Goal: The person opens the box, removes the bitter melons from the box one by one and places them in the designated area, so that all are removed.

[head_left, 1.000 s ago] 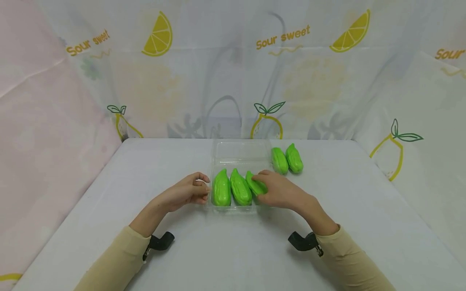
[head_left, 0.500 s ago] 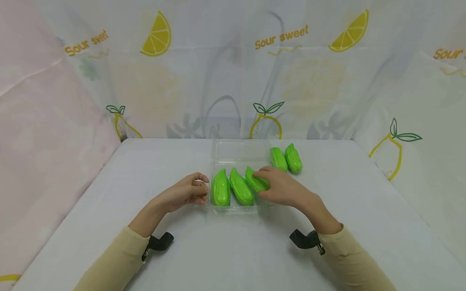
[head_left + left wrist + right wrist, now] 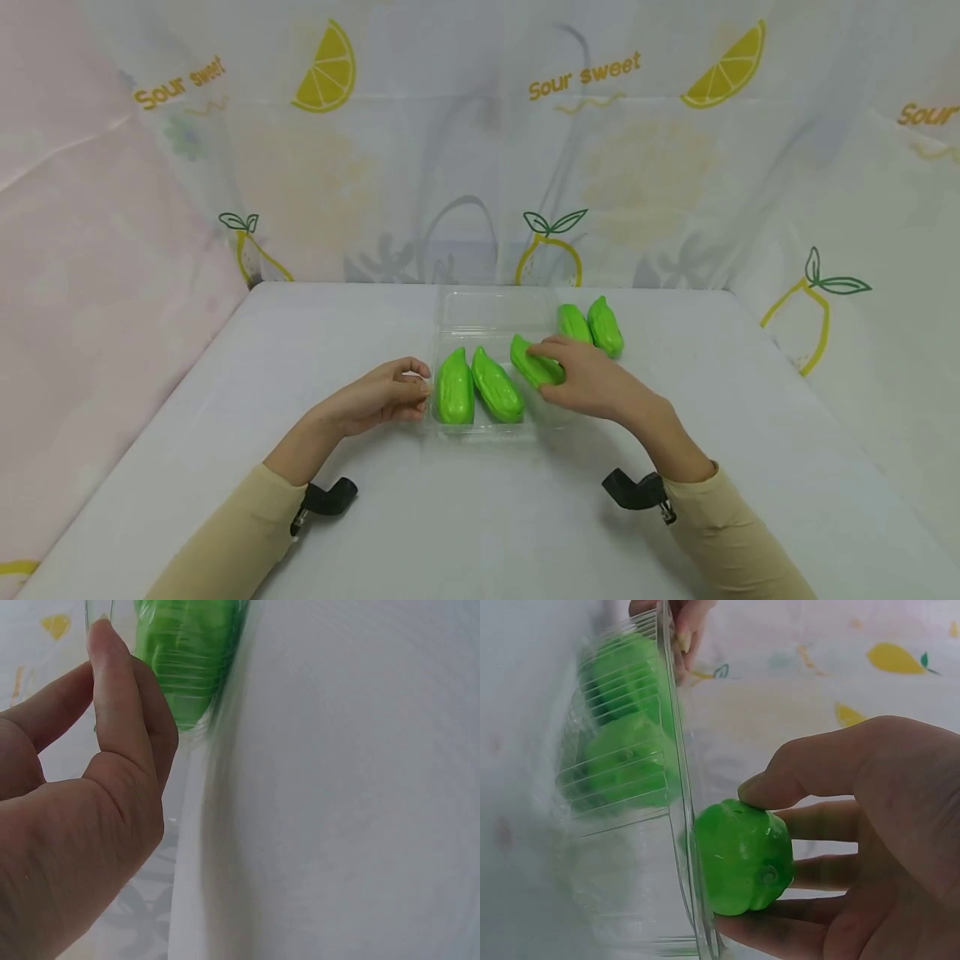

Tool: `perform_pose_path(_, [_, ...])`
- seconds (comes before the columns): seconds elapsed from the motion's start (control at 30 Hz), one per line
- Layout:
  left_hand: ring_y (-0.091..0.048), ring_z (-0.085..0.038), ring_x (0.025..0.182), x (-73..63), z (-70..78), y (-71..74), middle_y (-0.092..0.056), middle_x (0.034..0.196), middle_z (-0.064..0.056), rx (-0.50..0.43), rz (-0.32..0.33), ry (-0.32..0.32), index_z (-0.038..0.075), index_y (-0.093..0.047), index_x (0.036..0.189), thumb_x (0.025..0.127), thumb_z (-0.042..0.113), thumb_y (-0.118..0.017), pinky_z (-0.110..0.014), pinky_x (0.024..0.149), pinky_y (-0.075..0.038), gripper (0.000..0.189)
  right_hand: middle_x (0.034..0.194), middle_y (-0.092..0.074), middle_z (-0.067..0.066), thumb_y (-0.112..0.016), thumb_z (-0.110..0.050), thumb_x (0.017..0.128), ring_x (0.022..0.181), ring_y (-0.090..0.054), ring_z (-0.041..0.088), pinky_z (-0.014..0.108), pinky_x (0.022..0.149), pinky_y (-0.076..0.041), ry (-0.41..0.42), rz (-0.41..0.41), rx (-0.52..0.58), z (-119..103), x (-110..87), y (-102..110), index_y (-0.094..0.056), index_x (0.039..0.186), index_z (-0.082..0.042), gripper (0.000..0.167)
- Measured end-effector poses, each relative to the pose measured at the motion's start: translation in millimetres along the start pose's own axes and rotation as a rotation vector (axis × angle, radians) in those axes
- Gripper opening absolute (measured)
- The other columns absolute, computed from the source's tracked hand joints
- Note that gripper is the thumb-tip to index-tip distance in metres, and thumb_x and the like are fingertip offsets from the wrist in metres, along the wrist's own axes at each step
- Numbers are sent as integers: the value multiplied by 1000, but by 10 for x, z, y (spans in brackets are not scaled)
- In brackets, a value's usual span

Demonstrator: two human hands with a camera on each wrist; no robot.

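A clear plastic clamshell box [image 3: 486, 431] lies with its lid laid back, and two ridged green gourds [image 3: 454, 387] rest inside it, side by side. At the box's left edge my left hand [image 3: 386, 395] pinches the rim between thumb and fingers; the left wrist view shows the fingertips on the clear rim [image 3: 99, 609]. My right hand [image 3: 596, 379] holds a third ridged green gourd [image 3: 531, 364] by its sides, tilted, over the right part of the box. In the right wrist view this held gourd [image 3: 742, 859] is at the level of the box rim, above the floor.
Two more green gourds [image 3: 606, 327] lie on the white table [image 3: 480, 517] behind the right hand, right of the lid [image 3: 495, 310]. A lemon-printed cloth [image 3: 480, 150] hangs behind the table. A black wrist mount [image 3: 330, 497] is on each sleeve.
My right hand has lifted the third gourd out from beside the others and moved it up and to the right. The middle gourd has tilted slightly. The left hand stays put.
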State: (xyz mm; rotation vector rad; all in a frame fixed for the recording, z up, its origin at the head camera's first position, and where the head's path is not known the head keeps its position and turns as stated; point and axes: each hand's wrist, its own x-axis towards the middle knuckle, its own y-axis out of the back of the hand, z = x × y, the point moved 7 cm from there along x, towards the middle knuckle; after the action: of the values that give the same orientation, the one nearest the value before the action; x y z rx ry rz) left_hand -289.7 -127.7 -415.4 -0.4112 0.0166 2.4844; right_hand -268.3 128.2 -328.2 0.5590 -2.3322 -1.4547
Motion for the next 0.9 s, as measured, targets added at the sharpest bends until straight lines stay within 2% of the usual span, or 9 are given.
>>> perform_pose_path(0.2, [-62,-9,70,6,-14,14,-59,82,-1,-16,-5,-2,4,-37,121,100,7,-55,-18,67,-59,27,143,-55,14,-64,-17,87,135,-50,34,52,107,-47,-3,10,-5,19,1,69,-57,139,-9,53])
perform_pose_path(0.9, [-62,-9,71,-2,9,-9,-58,82,-1,-16,-4,4,5,-38,120,100,7,-55,-18,67,-59,26,143,-55,14,-64,-15,88,134,-49,32,51,105,-47,-19,83,32,218,31,156,-55,139,-6,53])
